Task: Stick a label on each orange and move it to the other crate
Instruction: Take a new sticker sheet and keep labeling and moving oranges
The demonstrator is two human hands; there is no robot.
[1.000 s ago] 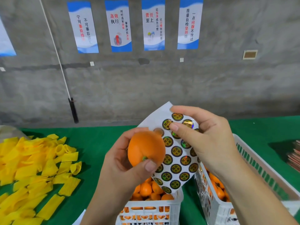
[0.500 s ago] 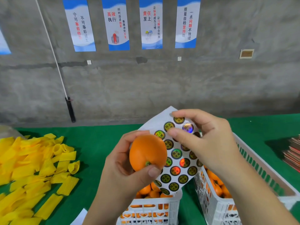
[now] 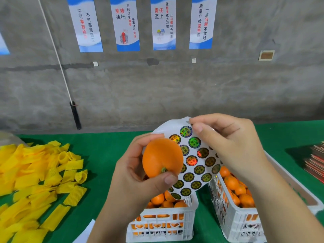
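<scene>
Label sheet (image 3: 198, 155): round holographic stickers printed 精选水果; held above the two crates.
Orange (image 3: 162, 157): gripped by the left hand (image 3: 138, 174), in front of the sheet.
Right hand (image 3: 233, 146): thumb and forefinger pinched at the sheet's top edge.
Posters (image 3: 127, 23): 高效执行, 责任至上, behind the sheet.

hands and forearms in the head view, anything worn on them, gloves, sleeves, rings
Nothing worn that shows. The left hand and right hand are bare, with no gloves, rings, watch or bands. Both forearms are bare down to the frame's bottom edge, with no sleeve in view. Fingernails are short and unpainted.
</scene>
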